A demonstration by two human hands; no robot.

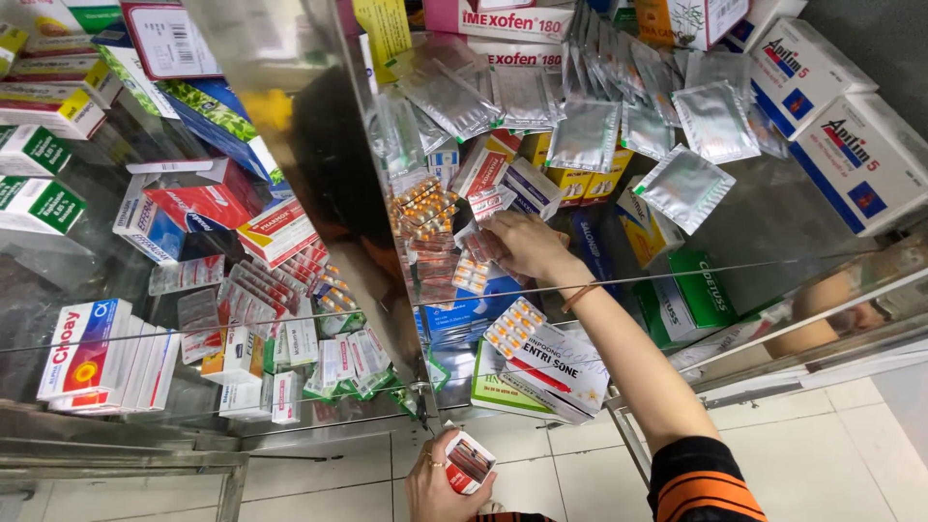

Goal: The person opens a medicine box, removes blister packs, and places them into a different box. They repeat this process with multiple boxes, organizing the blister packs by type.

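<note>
Blister strips [480, 246] in pink and red lie on the glass shelf [773, 232] inside the cabinet, right under the right hand [522, 244], whose fingers close on them beside a stack of orange blister packs [422, 208]. Low near the tiled floor [822, 454], well apart, the left hand [437, 481] grips a small red and white box [469, 462].

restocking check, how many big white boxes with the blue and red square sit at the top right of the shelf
2 in plain view: one white box at the far right edge, another white box just up and left of it. More may be hidden behind them or beyond the frame edge.
</note>
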